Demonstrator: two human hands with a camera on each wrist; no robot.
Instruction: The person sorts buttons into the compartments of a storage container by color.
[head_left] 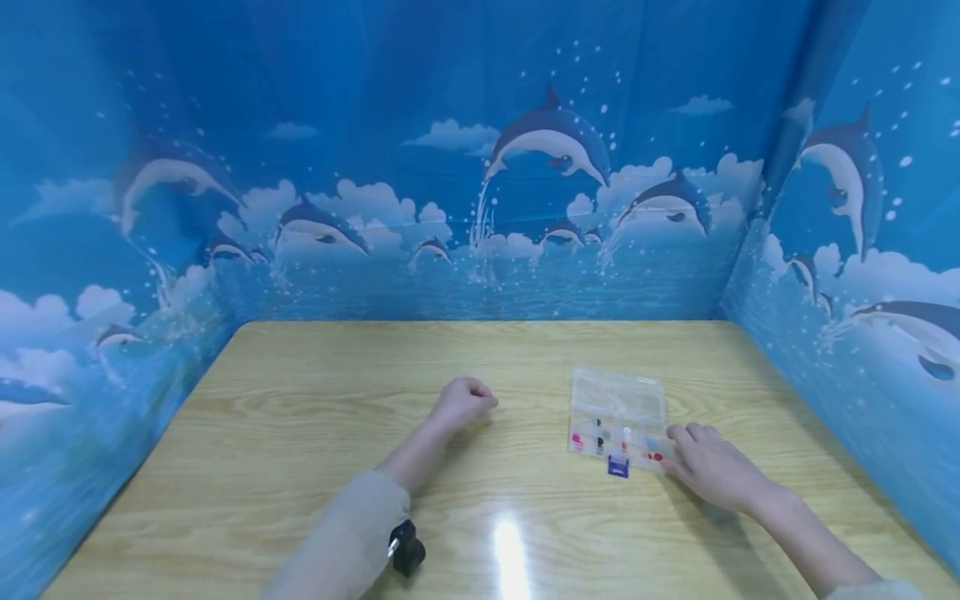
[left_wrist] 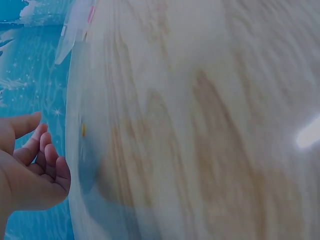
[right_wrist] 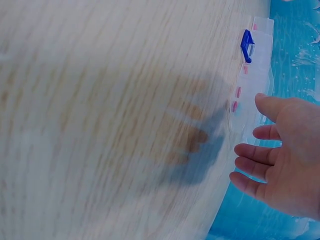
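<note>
A clear plastic compartment box lies on the table with its transparent lid laid back on the far side. Small red, pink, black and white pieces sit in its compartments, and a blue latch sticks out at the front. My right hand is at the box's right end, fingers apart and gently bent, thumb near the front corner. To the left of the box, my left hand hovers over the table with loosely curled fingers, nothing visible in them. A tiny yellow piece lies on the table beyond these fingers.
The wood-grain table is bordered by a blue curtain printed with dolphins at the back and both sides. A black device is attached at the left sleeve. Light glares off the near part of the tabletop.
</note>
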